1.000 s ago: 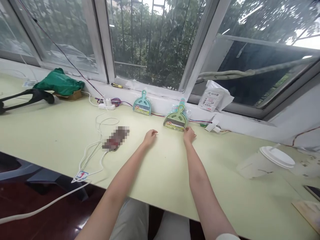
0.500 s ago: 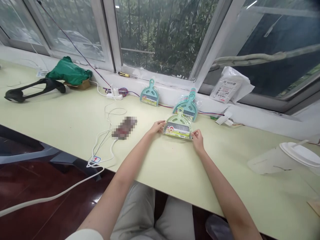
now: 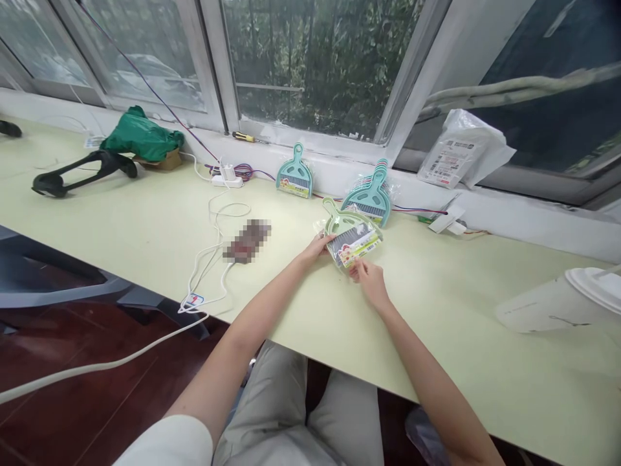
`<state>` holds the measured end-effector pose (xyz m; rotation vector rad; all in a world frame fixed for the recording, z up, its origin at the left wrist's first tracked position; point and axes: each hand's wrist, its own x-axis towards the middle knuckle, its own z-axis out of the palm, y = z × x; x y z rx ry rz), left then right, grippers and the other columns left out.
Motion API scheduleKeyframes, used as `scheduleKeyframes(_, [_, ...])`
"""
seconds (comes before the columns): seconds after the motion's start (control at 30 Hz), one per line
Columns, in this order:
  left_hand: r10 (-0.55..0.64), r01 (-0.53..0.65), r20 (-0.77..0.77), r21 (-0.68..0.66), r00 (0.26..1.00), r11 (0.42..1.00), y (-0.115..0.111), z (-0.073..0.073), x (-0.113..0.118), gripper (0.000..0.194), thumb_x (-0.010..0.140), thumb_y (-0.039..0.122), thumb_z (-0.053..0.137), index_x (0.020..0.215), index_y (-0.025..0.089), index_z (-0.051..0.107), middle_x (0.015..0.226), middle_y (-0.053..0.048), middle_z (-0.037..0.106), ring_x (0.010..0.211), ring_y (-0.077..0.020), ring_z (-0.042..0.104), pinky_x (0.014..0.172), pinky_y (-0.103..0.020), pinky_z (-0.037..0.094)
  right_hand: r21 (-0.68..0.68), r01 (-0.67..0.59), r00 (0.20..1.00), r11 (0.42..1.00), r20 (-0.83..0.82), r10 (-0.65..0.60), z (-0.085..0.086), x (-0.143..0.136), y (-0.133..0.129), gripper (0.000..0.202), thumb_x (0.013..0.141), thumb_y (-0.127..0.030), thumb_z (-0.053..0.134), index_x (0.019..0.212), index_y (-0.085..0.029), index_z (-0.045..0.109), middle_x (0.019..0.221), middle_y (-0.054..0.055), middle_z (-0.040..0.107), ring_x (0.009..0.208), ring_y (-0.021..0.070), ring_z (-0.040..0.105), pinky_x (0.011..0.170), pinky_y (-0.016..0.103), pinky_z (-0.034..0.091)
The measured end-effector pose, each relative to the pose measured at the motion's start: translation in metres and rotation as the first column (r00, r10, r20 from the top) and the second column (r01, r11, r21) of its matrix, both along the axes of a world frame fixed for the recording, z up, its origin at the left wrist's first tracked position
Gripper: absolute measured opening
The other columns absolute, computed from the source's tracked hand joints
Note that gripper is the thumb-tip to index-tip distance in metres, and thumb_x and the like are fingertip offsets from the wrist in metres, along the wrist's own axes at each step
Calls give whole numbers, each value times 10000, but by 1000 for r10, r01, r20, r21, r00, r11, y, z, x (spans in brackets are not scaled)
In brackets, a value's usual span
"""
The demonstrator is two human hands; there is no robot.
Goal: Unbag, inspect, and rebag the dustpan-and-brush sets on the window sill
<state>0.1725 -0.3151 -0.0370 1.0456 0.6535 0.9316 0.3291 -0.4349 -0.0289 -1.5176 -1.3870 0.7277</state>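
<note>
two hands on one wrapped green dustpan set

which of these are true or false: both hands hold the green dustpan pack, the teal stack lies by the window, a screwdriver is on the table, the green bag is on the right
Both hands hold the green dustpan pack: true, left hand and right hand grip its edges.
The teal stack lies by the window: true.
A screwdriver is on the table: false, it lies on the window sill.
The green bag is on the right: false, it is far left.
</note>
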Motion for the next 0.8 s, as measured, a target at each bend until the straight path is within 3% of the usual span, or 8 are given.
scheduleKeyframes(0.07, [6, -6, 44, 0, 999, 1000, -1, 3, -3, 483, 749, 334, 685, 1199, 221, 549, 933, -30, 688, 775, -144, 643, 728, -277, 522, -120, 16, 947, 993, -315, -54, -6, 6, 5, 473, 792, -637, 550, 716, -180, 648, 675, 79, 682, 617, 216, 656, 612, 361, 566])
scheduleKeyframes(0.13, [-45, 46, 49, -10, 998, 999, -4, 5, -5, 547, 740, 322, 698, 1250, 255, 513, 970, -24, 686, 775, -142, 648, 728, -279, 527, -113, 29, 842, 993, -533, -85, -10, 18, 11, 437, 698, -600, 688, 807, -177, 669, 783, 76, 718, 725, 212, 691, 677, 335, 589])
scheduleKeyframes(0.23, [-167, 167, 24, -22, 986, 986, -10, 7, -4, 586, 735, 317, 713, 1278, 292, 493, 1012, -17, 683, 785, -144, 656, 752, -293, 528, -36, 95, 745, 995, -660, -95, -14, 35, 17, 434, 572, -454, 834, 873, -194, 660, 911, 49, 725, 899, 203, 685, 820, 307, 578])
scheduleKeyframes(0.33, [-159, 159, 13, 16, 987, 987, -10, 5, 0, 449, 774, 382, 678, 1194, 259, 575, 1073, -31, 675, 900, -154, 643, 796, -272, 504, -56, 120, 715, 991, -688, -125, -18, 43, 17, 491, 513, -306, 880, 925, -216, 629, 926, 22, 719, 921, 199, 681, 810, 302, 589])
scheduleKeyframes(0.53, [76, -73, -115, 30, 990, 997, -3, 4, 0, 421, 815, 491, 612, 982, 110, 675, 853, -71, 696, 739, -140, 633, 688, -246, 466, -87, 98, 717, 991, -684, -132, -13, 36, 12, 480, 560, -249, 865, 966, -202, 613, 880, 40, 719, 828, 211, 704, 723, 323, 623])
scheduleKeyframes(0.67, [191, -192, -30, -37, 981, 981, 2, 20, -3, 349, 871, 378, 560, 1035, 87, 662, 863, -107, 715, 731, -153, 661, 726, -279, 494, -53, 92, 711, 994, -695, -103, 2, 36, 10, 437, 558, -243, 866, 927, -175, 641, 894, 60, 726, 843, 223, 705, 755, 338, 623])
scheduleKeyframes(0.73, [356, -349, 53, -103, 933, 931, 14, 31, -13, 308, 900, 275, 495, 1081, 63, 626, 828, -115, 715, 760, -161, 679, 774, -301, 510, -40, 123, 701, 992, -703, -115, 8, 42, 9, 410, 564, -249, 861, 907, -171, 650, 906, 62, 728, 846, 221, 705, 755, 328, 624])
scheduleKeyframes(0.8, [571, -554, 78, -166, 817, 816, 35, 45, -35, 285, 907, 187, 443, 1108, 48, 588, 760, -99, 702, 762, -156, 686, 792, -302, 518, -31, 156, 684, 987, -718, -131, 11, 52, 9, 400, 561, -245, 858, 898, -173, 654, 916, 56, 728, 849, 218, 705, 758, 325, 624])
